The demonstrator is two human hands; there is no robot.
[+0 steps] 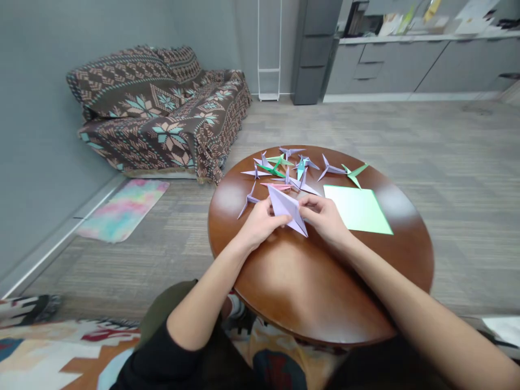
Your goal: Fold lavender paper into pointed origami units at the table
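Note:
A lavender sheet of origami paper [285,208], folded into a long pointed diamond, is held just above the round table between my two hands. My left hand [264,221] pinches its left side, the thumb lying across the lower face. At the right edge, my right hand [323,214] grips the paper between thumb and fingers. Directly behind stand several folded paper cranes: a lavender crane [248,200] to the left, a pink one [280,187] partly hidden by the paper, and a green one [355,174] at the right.
Light green paper squares [357,208] lie on the brown round table [309,287], right of my right hand. Beyond the table stand a sofa [162,114] under a patterned cover and a grey fridge [314,51]. A pastel mat [125,208] lies on the floor.

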